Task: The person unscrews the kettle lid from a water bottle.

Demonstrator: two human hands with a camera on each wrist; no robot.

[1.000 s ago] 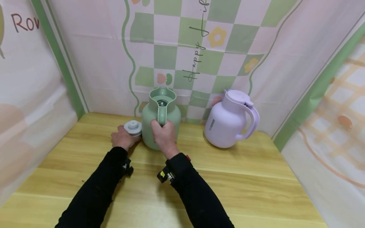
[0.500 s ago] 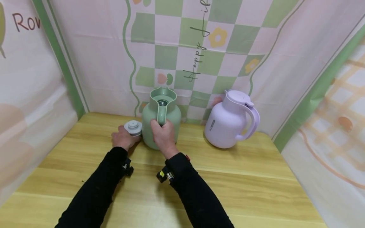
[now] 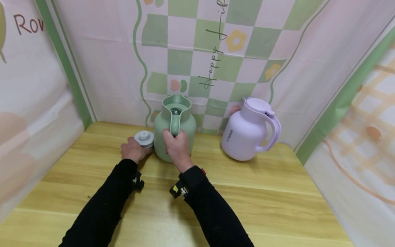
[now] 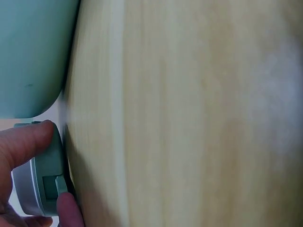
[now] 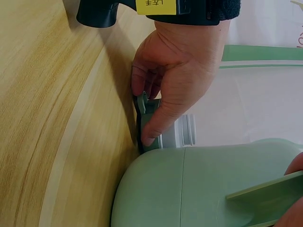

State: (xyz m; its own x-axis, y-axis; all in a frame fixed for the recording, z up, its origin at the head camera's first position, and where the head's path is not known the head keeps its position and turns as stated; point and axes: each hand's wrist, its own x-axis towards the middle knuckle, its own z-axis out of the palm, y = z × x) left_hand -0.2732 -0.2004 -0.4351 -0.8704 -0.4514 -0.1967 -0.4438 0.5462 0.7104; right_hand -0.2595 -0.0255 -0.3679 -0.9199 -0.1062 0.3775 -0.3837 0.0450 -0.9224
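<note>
A green thermos jug stands upright on the wooden table with its mouth uncovered. My right hand grips its handle, thumb up along the near side. To the jug's left sits its lid, upside down, grey inner part upward and green rim against the table. Around that lid curl the thumb and fingers of my left hand. In the left wrist view the thumb lies on the green rim. The right wrist view shows the lid's grey threaded part close beside the jug.
A lilac thermos jug with its lid on stands to the right, handle turned rightward. Behind the table hangs a checked, printed cloth, with more cloth at both sides.
</note>
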